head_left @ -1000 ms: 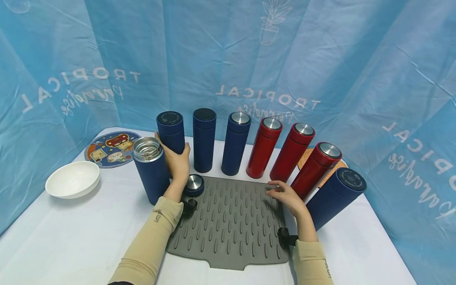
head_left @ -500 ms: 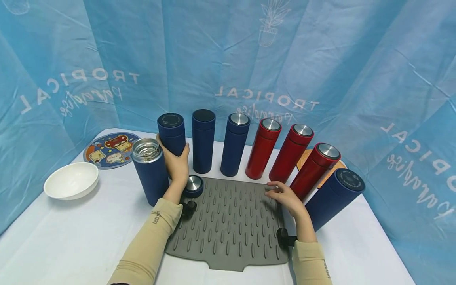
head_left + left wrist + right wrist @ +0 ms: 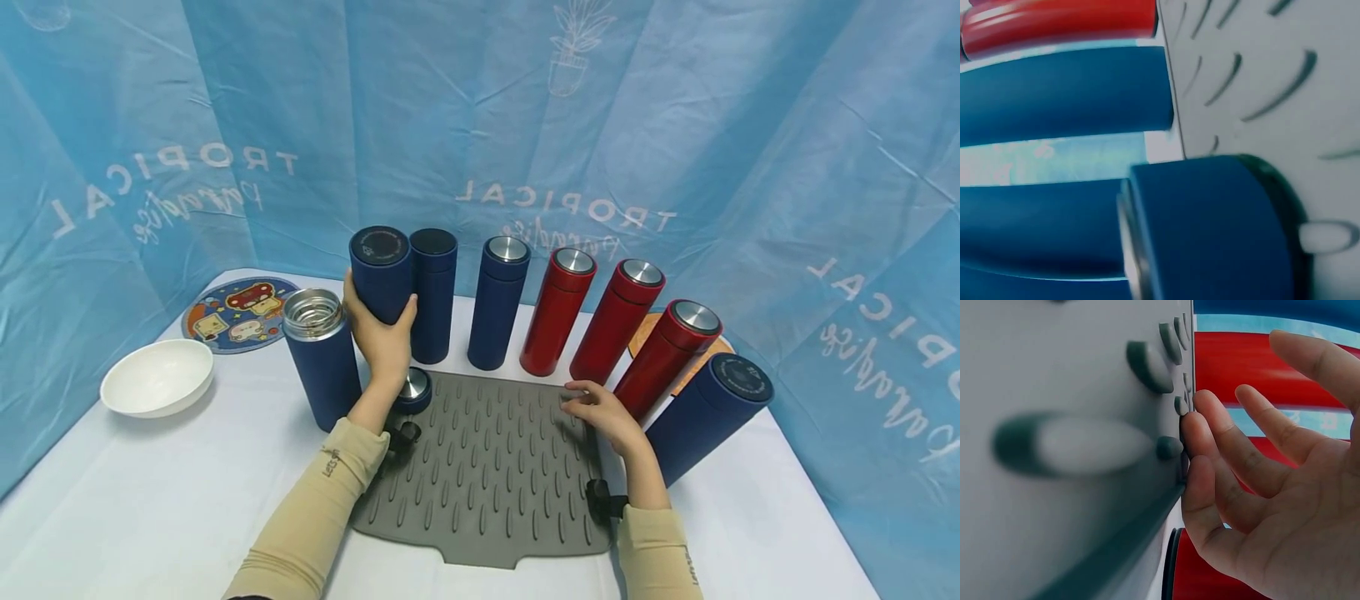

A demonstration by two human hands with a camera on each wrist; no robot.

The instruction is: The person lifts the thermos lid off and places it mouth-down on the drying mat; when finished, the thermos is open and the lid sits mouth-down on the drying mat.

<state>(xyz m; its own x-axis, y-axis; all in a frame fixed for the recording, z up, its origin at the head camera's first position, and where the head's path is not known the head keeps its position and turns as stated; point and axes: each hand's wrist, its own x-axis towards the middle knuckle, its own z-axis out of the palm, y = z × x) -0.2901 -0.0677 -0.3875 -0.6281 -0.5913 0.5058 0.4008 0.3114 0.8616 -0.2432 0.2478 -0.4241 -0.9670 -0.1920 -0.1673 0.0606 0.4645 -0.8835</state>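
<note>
My left hand (image 3: 385,346) grips a navy thermos bottle (image 3: 381,283) whose dark, printed end faces up. That bottle partly covers another navy bottle (image 3: 437,317) behind it. Left of the hand stands a lidless navy thermos (image 3: 322,367) with its steel mouth showing. A loose navy lid with a silver top (image 3: 413,398) sits on the grey mat's corner, beside the left wrist; the left wrist view shows this lid (image 3: 1210,231) close up. My right hand (image 3: 606,415) holds nothing; its loosely bent fingers touch or hover by the grey ridged mat (image 3: 487,467), near the red bottles.
Across the back stand a silver-topped navy bottle (image 3: 495,308) and red bottles (image 3: 555,317). One leaning-looking navy bottle (image 3: 705,417) is right of my right wrist. A white bowl (image 3: 157,379) and a round cartoon placemat (image 3: 240,312) lie left; an orange-brown board (image 3: 645,329) shows behind the reds.
The navy bottle in my left hand has shifted right and upward, toward its neighbour in the row. My right hand stays in place.
</note>
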